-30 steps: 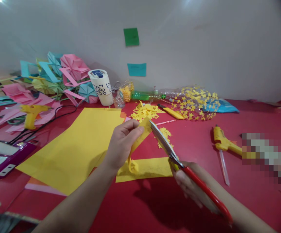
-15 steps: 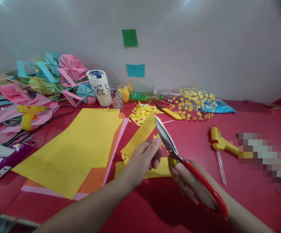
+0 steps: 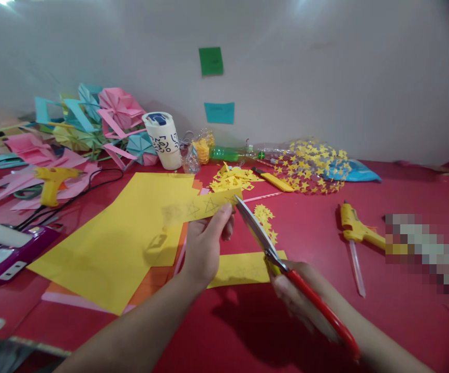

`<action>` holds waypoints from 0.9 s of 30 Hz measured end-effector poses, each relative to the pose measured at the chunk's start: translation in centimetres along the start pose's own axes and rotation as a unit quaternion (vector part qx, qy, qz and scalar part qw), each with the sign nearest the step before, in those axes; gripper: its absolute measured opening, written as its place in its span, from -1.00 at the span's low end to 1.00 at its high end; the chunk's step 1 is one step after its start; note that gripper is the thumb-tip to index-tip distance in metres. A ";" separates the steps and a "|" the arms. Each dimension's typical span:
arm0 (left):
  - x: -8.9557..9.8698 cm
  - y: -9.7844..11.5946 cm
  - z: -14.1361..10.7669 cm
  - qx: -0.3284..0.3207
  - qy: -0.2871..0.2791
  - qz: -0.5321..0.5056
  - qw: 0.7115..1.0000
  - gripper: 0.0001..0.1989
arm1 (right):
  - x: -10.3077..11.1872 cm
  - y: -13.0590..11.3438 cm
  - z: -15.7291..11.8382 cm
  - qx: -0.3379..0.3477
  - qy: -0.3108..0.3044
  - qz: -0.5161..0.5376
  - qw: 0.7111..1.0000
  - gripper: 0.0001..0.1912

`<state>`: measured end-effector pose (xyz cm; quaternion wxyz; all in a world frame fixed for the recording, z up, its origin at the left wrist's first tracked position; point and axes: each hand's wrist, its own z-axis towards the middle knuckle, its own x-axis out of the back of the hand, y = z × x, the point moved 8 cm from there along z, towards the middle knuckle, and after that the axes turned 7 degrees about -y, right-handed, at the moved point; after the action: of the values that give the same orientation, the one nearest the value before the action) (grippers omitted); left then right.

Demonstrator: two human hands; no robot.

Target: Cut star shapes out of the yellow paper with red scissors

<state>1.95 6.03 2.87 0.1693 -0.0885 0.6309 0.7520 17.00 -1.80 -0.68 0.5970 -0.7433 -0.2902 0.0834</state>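
My left hand (image 3: 206, 241) pinches a yellow paper strip (image 3: 208, 206) with stars drawn on it, held above the table. In my right hand (image 3: 305, 295) are red-handled scissors (image 3: 261, 233), their tips at the strip's right end. A second yellow strip (image 3: 243, 268) with faint drawn stars lies on the red table below my hands. Small cut stars (image 3: 265, 220) lie just beyond the scissors, and a heap of yellow paper scraps (image 3: 232, 177) sits farther back.
Large yellow sheets (image 3: 115, 228) lie at the left over orange and pink ones. Folded paper flowers (image 3: 119, 106), a white cup (image 3: 164, 142) and a glue gun (image 3: 53, 181) stand behind. Another glue gun (image 3: 354, 225) lies right, a yellow cutter (image 3: 276, 181) at the back.
The held strip has swung from a steep slant to nearly level, its free end now pointing left. My left hand has shifted left, and the scissor tips have come lower and left.
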 end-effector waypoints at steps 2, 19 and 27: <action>0.1 0.1 0.1 -0.003 0.002 0.003 1.000 -0.67 | 0.0 0.1 0.0 -0.010 -0.001 -0.001 1.000 -0.50; 1.0 1.1 1.4 0.009 -0.043 0.050 0.998 -0.78 | 0.3 0.5 -0.3 -0.014 -0.010 -0.027 0.999 -0.47; 1.2 1.3 1.7 0.016 -0.050 0.068 0.996 -0.76 | 0.2 1.3 -0.2 -0.034 -0.016 -0.011 0.999 -0.53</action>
<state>0.51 7.64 3.92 0.1507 -0.0052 0.6381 0.7550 17.68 -2.00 -1.79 0.5677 -0.7586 -0.3099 0.0788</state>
